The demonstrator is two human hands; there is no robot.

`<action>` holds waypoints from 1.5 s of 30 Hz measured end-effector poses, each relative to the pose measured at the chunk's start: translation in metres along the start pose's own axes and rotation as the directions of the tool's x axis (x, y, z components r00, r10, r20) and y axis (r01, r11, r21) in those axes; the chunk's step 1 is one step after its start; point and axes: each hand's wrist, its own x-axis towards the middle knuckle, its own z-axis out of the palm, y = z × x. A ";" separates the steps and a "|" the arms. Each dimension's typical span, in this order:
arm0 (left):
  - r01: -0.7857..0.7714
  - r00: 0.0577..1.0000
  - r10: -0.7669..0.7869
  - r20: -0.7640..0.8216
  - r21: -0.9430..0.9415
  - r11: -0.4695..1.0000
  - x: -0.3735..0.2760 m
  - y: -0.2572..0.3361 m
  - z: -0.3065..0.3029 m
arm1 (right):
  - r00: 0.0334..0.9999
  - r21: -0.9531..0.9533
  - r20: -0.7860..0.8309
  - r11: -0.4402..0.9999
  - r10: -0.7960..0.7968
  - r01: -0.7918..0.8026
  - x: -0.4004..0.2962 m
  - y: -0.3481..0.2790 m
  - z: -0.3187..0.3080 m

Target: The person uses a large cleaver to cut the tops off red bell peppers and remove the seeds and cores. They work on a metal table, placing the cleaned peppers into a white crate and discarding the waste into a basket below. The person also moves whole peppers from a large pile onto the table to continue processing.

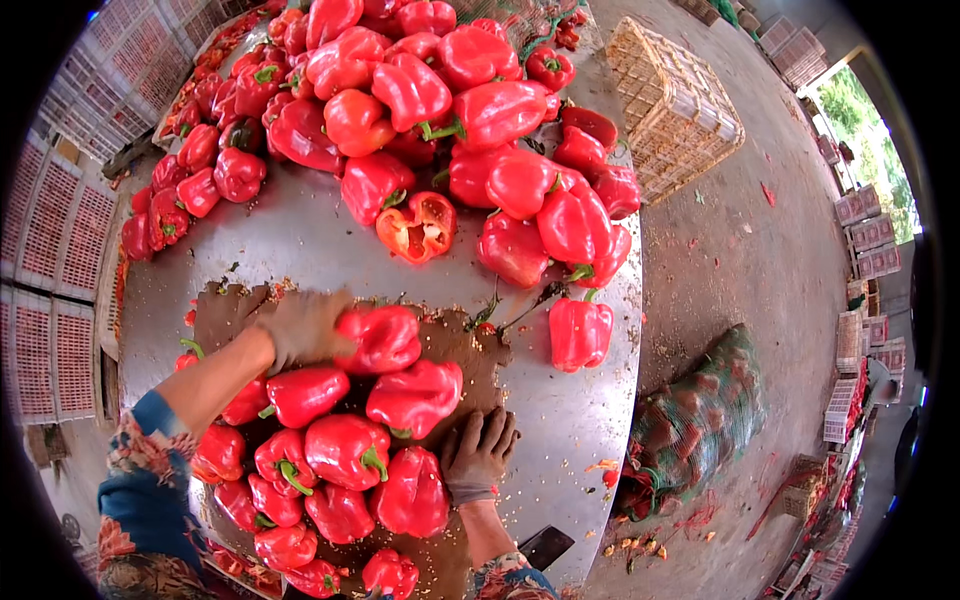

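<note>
Red bell peppers [347, 452] lie in a group on a brown board [480, 379] with ragged edges, on a metal table [300, 244]. My left hand [306, 330], gloved and blurred by motion, is at a red bell pepper [384, 339] at the top of this group; its grip is unclear. My right hand [478, 454], also gloved, rests palm down at the board's right edge with fingers apart, beside a large pepper [411, 491]. A dark flat blade [547, 547] lies on the table below that hand. A halved pepper [417, 227] shows its inside near the table's middle.
A large pile of red peppers [480, 112] covers the table's far side. One pepper [580, 334] stands near the right edge. On the floor to the right are a woven basket [675, 112] and a full green mesh sack [697, 424]. Plastic crates [56, 225] are stacked at left.
</note>
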 end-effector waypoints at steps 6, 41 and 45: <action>-0.273 0.942 0.147 0.302 0.432 0.860 -0.055 0.044 -0.058 | 1.000 -0.021 0.014 0.999 0.025 -0.025 0.002 0.006 -0.002; -0.109 0.757 0.464 -0.460 0.611 0.784 0.116 0.018 0.030 | 0.998 -0.024 -0.036 0.998 -0.059 0.058 -0.001 -0.002 -0.001; -0.382 0.873 0.469 -0.133 0.412 0.827 0.048 -0.004 0.058 | 1.000 0.011 0.002 1.000 -0.019 0.019 0.000 0.001 -0.002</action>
